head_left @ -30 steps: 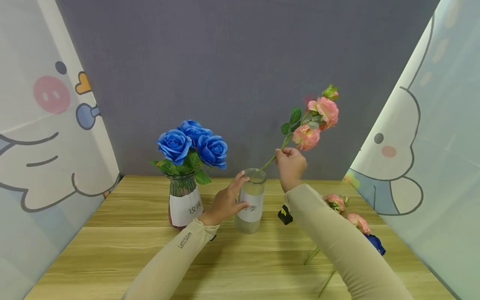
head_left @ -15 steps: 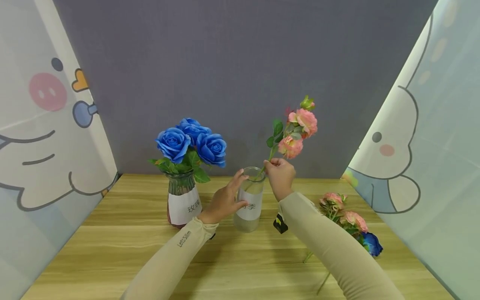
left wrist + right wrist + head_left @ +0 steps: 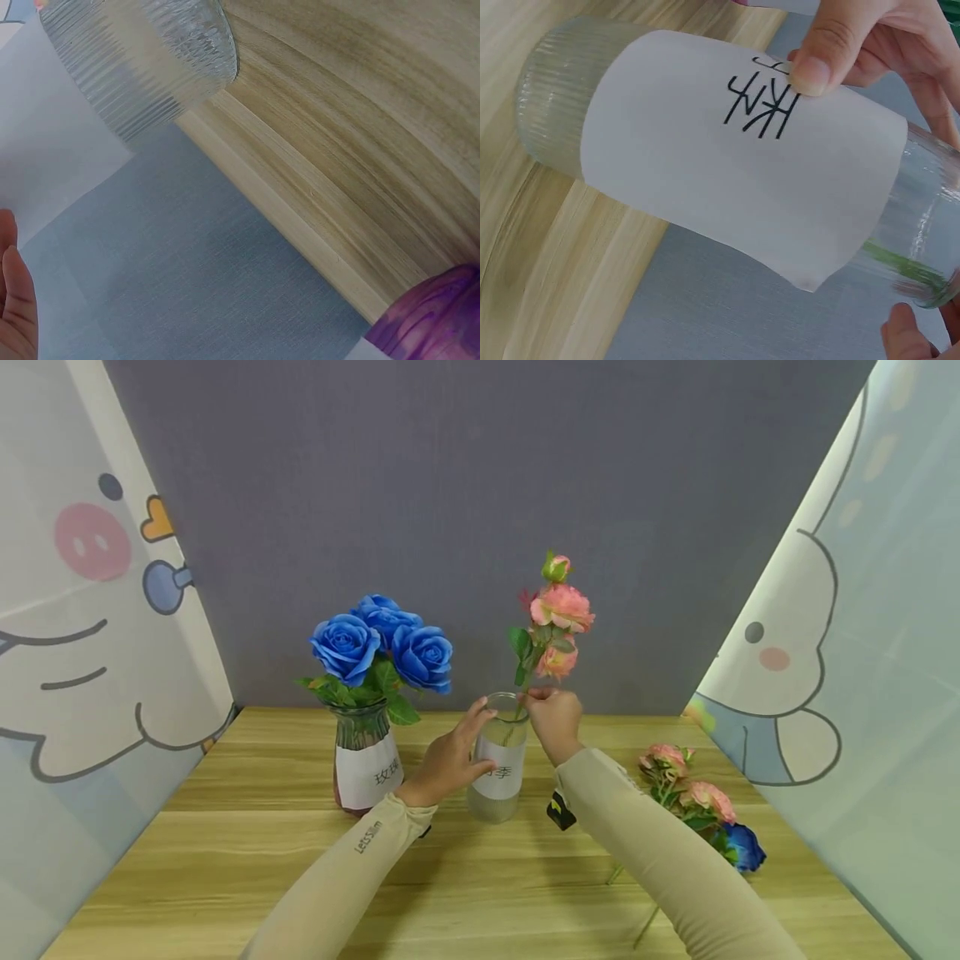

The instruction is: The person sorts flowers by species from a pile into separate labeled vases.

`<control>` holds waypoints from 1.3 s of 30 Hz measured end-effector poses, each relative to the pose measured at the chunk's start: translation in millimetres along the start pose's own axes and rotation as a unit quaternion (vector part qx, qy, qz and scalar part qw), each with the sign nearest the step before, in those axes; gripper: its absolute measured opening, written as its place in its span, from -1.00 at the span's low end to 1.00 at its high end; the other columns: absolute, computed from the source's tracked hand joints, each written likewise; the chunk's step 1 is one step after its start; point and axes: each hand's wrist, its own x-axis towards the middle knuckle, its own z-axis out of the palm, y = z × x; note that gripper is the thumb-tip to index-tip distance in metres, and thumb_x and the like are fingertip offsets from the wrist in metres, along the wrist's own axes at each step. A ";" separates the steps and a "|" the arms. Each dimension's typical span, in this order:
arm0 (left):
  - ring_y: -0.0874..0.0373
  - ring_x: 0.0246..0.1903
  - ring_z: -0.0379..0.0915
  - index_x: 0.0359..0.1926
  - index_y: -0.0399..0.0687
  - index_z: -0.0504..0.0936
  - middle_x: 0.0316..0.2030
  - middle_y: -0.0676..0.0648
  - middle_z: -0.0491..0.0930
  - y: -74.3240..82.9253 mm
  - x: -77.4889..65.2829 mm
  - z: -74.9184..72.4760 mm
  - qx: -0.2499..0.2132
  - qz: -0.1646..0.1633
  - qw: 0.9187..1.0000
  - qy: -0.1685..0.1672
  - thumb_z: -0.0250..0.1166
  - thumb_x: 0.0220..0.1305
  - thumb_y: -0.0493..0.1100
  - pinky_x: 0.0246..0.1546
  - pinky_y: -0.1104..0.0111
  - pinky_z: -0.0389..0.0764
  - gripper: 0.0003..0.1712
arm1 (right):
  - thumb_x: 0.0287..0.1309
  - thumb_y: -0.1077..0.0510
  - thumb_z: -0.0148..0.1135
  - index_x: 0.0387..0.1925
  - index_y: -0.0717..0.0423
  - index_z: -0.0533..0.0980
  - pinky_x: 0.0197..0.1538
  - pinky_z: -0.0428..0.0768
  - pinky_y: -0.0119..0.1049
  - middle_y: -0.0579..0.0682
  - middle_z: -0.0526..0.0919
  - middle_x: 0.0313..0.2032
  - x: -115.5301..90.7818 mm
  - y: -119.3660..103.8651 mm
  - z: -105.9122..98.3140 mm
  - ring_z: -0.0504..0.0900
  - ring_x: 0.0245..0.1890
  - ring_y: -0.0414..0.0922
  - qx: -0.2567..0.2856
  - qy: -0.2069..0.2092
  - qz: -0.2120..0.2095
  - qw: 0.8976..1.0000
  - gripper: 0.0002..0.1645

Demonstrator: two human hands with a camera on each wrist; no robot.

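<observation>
A clear ribbed glass vase (image 3: 495, 810) with a white paper label stands upright on the table. My left hand (image 3: 446, 764) grips it from the left, thumb on the label (image 3: 742, 157) and fingers up near the rim. Just above the rim, my right hand (image 3: 555, 718) pinches the green stem of a pink artificial flower spray (image 3: 562, 610). The stem's lower end (image 3: 904, 262) shows inside the vase's mouth in the right wrist view. Pink blooms, a bud and leaves rise above my right hand. The left wrist view has the vase's ribbed base (image 3: 150, 60) at its top.
Left of my left hand stands a purplish vase (image 3: 348, 802) holding blue roses (image 3: 347, 649). Pink flowers (image 3: 708, 800) and a dark blue flower (image 3: 744, 847) lie on the table (image 3: 487, 902) at right, partly behind my right sleeve. A grey panel (image 3: 480, 527) backs the table.
My right hand has moved left and slightly down with the pink flower spray, which swung more upright as its stem entered the glass vase. My left hand keeps its grip on the vase.
</observation>
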 end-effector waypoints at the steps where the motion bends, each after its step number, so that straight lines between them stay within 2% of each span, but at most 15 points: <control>1: 0.36 -0.75 0.16 0.33 -0.25 0.28 0.40 -0.28 0.12 0.0 0.1 0.0 0.001 0.001 1.000 0.000 0.49 0.04 -0.19 -0.69 0.49 0.34 -0.14 | 0.10 0.21 0.34 -0.34 0.36 0.68 -0.29 0.61 -0.15 0.20 0.72 -0.32 -0.3 0.7 0.2 0.68 -0.35 0.10 -0.011 -0.006 -0.010 1.000 -0.78; 5: 0.35 -0.75 0.17 0.32 -0.26 0.29 0.39 -0.31 0.12 0.2 0.1 -0.6 -0.001 0.001 1.000 0.000 0.49 0.03 -0.19 -0.69 0.48 0.35 -0.14 | 0.15 0.25 0.30 -0.34 0.36 0.68 -0.46 0.52 -0.32 0.20 0.72 -0.31 -1.6 4.7 -0.3 0.63 -0.50 0.01 -0.035 -0.032 -0.062 0.997 -0.81; 7: 0.35 -0.76 0.17 0.33 -0.26 0.28 0.40 -0.31 0.11 0.0 0.2 -0.8 -0.001 0.002 1.000 -0.003 0.49 0.04 -0.18 -0.69 0.49 0.34 -0.14 | 0.14 0.24 0.32 -0.35 0.35 0.68 -0.55 0.43 -0.40 0.20 0.72 -0.37 -2.1 6.6 -1.8 0.56 -0.62 -0.10 -0.038 -0.040 -0.085 0.995 -0.81; 9: 0.36 -0.76 0.16 0.33 -0.26 0.28 0.40 -0.31 0.10 -0.2 1.0 -1.1 -0.003 0.002 1.000 -0.002 0.49 0.04 -0.19 -0.69 0.49 0.34 -0.13 | 0.14 0.21 0.34 -0.37 0.33 0.68 -0.62 0.31 -0.42 0.19 0.71 -0.44 -1.8 8.6 -4.0 0.42 -0.72 -0.19 -0.031 -0.047 -0.090 0.994 -0.81; 11: 0.36 -0.77 0.15 0.33 -0.24 0.28 0.40 -0.30 0.10 0.0 1.9 -1.1 -0.002 0.003 1.000 0.001 0.49 0.03 -0.20 -0.70 0.49 0.34 -0.13 | 0.14 0.19 0.34 -0.37 0.32 0.68 -0.64 0.25 -0.40 0.18 0.71 -0.47 -1.8 10.8 -7.8 0.32 -0.76 -0.23 -0.020 -0.052 -0.080 0.995 -0.79; 14: 0.37 -0.77 0.16 0.33 -0.23 0.29 0.40 -0.29 0.11 -0.3 2.6 -1.0 0.000 0.004 1.000 0.007 0.50 0.01 -0.21 -0.70 0.48 0.34 -0.12 | 0.17 0.18 0.31 -0.35 0.31 0.69 -0.59 0.33 -0.36 0.18 0.72 -0.41 -1.2 15.2 -13.6 0.40 -0.70 -0.22 -0.008 -0.059 -0.045 0.997 -0.78; 17: 0.38 -0.77 0.16 0.33 -0.24 0.29 0.40 -0.29 0.11 -0.9 2.4 -0.6 0.000 0.003 1.000 0.008 0.51 0.01 -0.21 -0.69 0.48 0.35 -0.12 | 0.18 0.14 0.29 -0.30 0.30 0.69 -0.46 0.45 -0.30 0.17 0.72 -0.34 -1.1 21.6 -20.8 0.52 -0.56 -0.16 -0.009 -0.063 -0.015 0.998 -0.75; 20: 0.38 -0.77 0.14 0.33 -0.24 0.28 0.40 -0.29 0.11 -0.8 2.5 0.2 -0.004 0.003 1.000 0.007 0.50 0.02 -0.21 -0.70 0.48 0.33 -0.12 | 0.18 0.04 0.31 -0.26 0.26 0.69 -0.36 0.47 -0.23 0.15 0.72 -0.33 -1.5 31.6 -31.6 0.51 -0.50 -0.11 -0.011 -0.071 0.008 0.997 -0.67; 22: 0.39 -0.77 0.11 0.33 -0.25 0.28 0.40 -0.30 0.12 -1.1 2.3 1.0 -0.005 0.007 1.000 0.008 0.50 0.02 -0.21 -0.70 0.48 0.32 -0.13 | 0.19 -0.01 0.30 -0.22 0.25 0.69 -0.36 0.44 -0.21 0.14 0.71 -0.32 -1.0 39.8 -40.5 0.47 -0.52 -0.11 -0.016 -0.080 0.023 0.996 -0.63; 25: 0.40 -0.78 0.09 0.32 -0.25 0.28 0.39 -0.32 0.13 -1.8 1.8 1.7 -0.006 0.010 1.000 0.012 0.50 0.02 -0.22 -0.71 0.49 0.29 -0.14 | 0.23 0.02 0.26 -0.14 0.29 0.65 -0.38 0.50 -0.24 0.19 0.69 -0.21 3.1 53.9 -54.5 0.58 -0.43 -0.08 -0.021 -0.109 0.051 0.992 -0.61; 28: 0.39 -0.77 0.11 0.32 -0.24 0.28 0.39 -0.31 0.12 -2.6 0.8 1.7 -0.006 0.007 1.000 0.013 0.50 0.02 -0.23 -0.72 0.49 0.29 -0.13 | 0.26 0.08 0.21 -0.02 0.37 0.57 -0.32 0.59 -0.20 0.27 0.65 -0.11 9.8 68.4 -70.3 0.67 -0.31 -0.05 -0.018 -0.168 0.090 0.981 -0.57; 30: 0.38 -0.77 0.12 0.33 -0.22 0.28 0.40 -0.30 0.11 -2.6 0.6 2.0 -0.005 0.002 1.000 0.011 0.50 0.02 -0.23 -0.72 0.48 0.30 -0.13 | 0.27 0.08 0.19 0.06 0.41 0.49 -0.19 0.60 -0.11 0.27 0.63 -0.10 14.1 80.1 -83.2 0.66 -0.27 -0.05 -0.009 -0.220 0.122 0.968 -0.51; 33: 0.39 -0.76 0.13 0.33 -0.21 0.28 0.41 -0.28 0.10 -2.5 0.0 2.2 -0.004 -0.004 1.000 0.011 0.50 0.01 -0.23 -0.72 0.48 0.32 -0.12 | 0.28 0.07 0.17 0.11 0.44 0.42 -0.09 0.57 -0.06 0.11 0.64 -0.25 18.9 101.1 -103.0 0.63 -0.31 -0.14 0.004 -0.277 0.165 0.947 -0.45; 35: 0.38 -0.76 0.13 0.33 -0.21 0.28 0.41 -0.28 0.10 -2.1 0.0 2.0 -0.007 -0.005 1.000 0.010 0.51 0.01 -0.23 -0.72 0.48 0.31 -0.12 | 0.27 0.07 0.19 0.04 0.42 0.44 -0.14 0.59 -0.11 -0.03 0.63 -0.35 21.1 114.3 -115.2 0.61 -0.37 -0.19 0.017 -0.291 0.197 0.936 -0.50; 39: 0.36 -0.76 0.15 0.33 -0.21 0.27 0.41 -0.28 0.09 -1.6 0.4 1.5 -0.010 -0.006 1.000 0.007 0.50 0.01 -0.23 -0.71 0.48 0.32 -0.12 | 0.24 0.08 0.22 -0.02 0.35 0.45 -0.24 0.60 -0.20 -0.13 0.64 -0.47 23.6 132.7 -135.5 0.63 -0.45 -0.23 0.042 -0.286 0.233 0.928 -0.57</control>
